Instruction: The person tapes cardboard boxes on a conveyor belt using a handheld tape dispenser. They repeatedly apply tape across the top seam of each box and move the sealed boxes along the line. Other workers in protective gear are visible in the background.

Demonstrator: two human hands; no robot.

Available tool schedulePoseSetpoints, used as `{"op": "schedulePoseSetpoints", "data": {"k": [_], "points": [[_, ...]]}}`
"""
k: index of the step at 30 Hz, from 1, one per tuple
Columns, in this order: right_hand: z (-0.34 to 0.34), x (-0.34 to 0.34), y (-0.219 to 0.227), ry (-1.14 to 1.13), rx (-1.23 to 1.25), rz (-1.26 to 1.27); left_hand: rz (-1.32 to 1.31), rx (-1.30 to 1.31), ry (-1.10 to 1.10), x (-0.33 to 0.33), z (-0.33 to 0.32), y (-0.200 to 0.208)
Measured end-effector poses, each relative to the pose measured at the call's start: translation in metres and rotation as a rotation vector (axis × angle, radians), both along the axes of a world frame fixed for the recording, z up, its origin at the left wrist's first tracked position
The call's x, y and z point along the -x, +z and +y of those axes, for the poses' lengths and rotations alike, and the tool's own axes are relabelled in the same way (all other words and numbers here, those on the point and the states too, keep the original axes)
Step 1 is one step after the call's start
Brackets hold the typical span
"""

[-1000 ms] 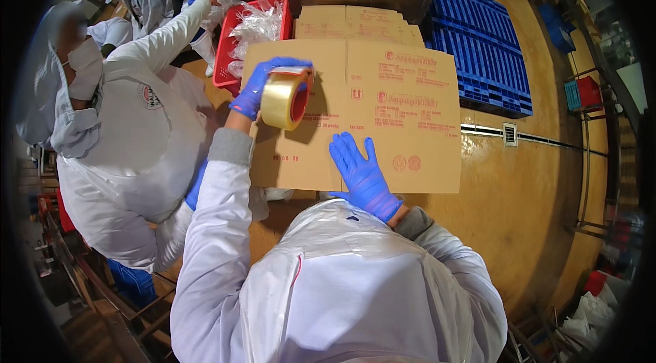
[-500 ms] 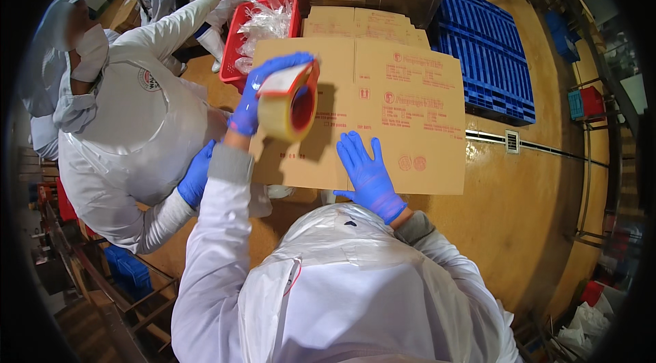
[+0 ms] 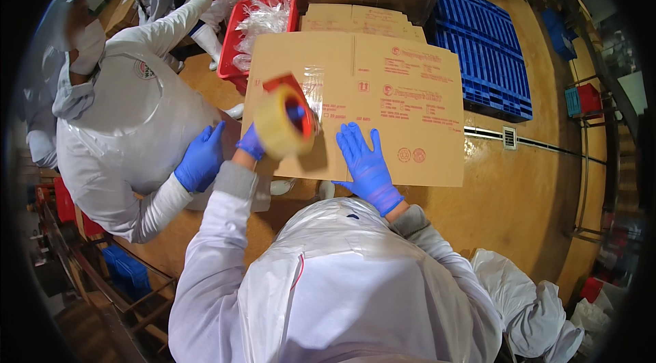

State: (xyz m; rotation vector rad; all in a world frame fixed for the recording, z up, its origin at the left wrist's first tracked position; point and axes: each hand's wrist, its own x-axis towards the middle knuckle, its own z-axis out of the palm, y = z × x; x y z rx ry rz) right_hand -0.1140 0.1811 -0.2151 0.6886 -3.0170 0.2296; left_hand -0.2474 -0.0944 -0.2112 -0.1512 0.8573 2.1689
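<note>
My left hand (image 3: 251,142), in a blue glove, is closed around a tape dispenser (image 3: 287,120) with a red frame and a wide roll of clear yellowish tape. Motion blurs the dispenser, and it hides most of my fingers. Under it lies a flat brown cardboard box (image 3: 410,127) with red print. A shiny strip of clear tape (image 3: 313,83) shows on its left part, beyond the dispenser. My right hand (image 3: 369,168), gloved in blue too, rests flat on the near edge of the cardboard with its fingers spread.
More flat cardboard (image 3: 362,18) lies beyond. A red crate (image 3: 236,38) of clear plastic stands far left, blue pallets (image 3: 482,52) far right. Close on my left stands a co-worker (image 3: 130,110) with a blue-gloved hand (image 3: 200,158). White cloth (image 3: 526,301) shows at the lower right.
My left hand and the dispenser have come nearer to me, and a tape strip shows on the cardboard. The co-worker's gloved hand has shifted right. White cloth has appeared at the lower right.
</note>
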Motion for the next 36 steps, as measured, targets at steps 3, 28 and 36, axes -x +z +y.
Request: {"op": "schedulePoseSetpoints", "data": {"k": [3, 28, 36], "points": [[0.000, 0.003, -0.004, -0.011, -0.005, 0.008, 0.414, 0.389, 0.058, 0.010, 0.016, -0.006], [0.086, -0.017, 0.030, -0.282, 0.963, -1.116, 1.374, 0.902, 0.409, 0.008, -0.025, 0.067], [0.004, 0.045, 0.009, 0.004, 0.019, 0.007, 0.955, 0.545, -0.058, 0.156, 0.046, 0.052]]}}
